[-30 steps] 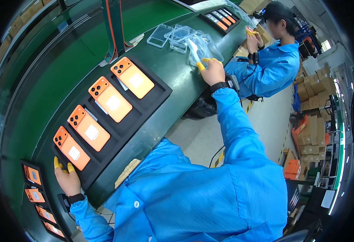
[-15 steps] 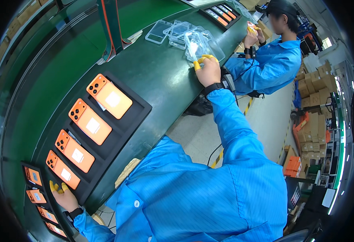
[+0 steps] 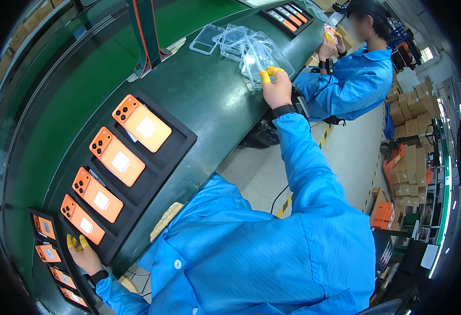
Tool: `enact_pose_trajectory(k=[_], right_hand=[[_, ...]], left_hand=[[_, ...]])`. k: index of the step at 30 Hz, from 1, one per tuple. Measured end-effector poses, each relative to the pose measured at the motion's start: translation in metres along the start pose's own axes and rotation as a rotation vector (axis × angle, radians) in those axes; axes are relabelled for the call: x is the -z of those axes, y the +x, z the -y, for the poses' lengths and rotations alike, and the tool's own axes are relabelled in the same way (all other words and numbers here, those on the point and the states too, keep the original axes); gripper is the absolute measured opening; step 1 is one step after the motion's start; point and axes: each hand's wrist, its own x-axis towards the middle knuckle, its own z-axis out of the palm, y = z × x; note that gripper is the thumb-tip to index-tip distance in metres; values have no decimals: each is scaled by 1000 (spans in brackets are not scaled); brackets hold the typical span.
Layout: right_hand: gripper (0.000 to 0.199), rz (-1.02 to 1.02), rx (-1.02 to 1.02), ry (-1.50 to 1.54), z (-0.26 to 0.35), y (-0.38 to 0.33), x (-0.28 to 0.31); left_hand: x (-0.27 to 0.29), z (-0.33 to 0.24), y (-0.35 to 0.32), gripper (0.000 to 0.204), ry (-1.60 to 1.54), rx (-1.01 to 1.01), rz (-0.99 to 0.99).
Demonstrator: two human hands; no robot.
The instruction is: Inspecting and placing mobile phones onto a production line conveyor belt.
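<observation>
Your right hand point(image 3: 276, 90), the nearer one, meets the clear plastic cases point(image 3: 249, 64) at its 11 o'clock; the front case's long axis runs roughly 12-to-6 — grip cannot be confirmed. Your left hand point(image 3: 85, 257), fingers slightly parted, sits at the 7-o'clock corner of the matte black tray point(image 3: 162, 167) — rectangular, carrying smooth orange phones point(image 3: 145, 126).

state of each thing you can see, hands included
orange phones, four, backs up, labelled
middle tray, holding those phones
clear cases, loosely piled, overlapping
left hand, at middle tray's end, contact unclear
right hand, at a clear case's edge, grip unclear
left tray, loaded
far tray, loaded
co-worker's hand, holding orange item
</observation>
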Motion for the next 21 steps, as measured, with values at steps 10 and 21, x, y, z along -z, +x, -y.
enact_pose_trajectory(k=[10,21], right_hand=[[13,-85,466,190,88,-11,51],[17,867,1210,681,247,-103,77]], left_hand=[[42,-27,2,35,-86,45,-115],[4,-183,-39,45,-537,-333,750]])
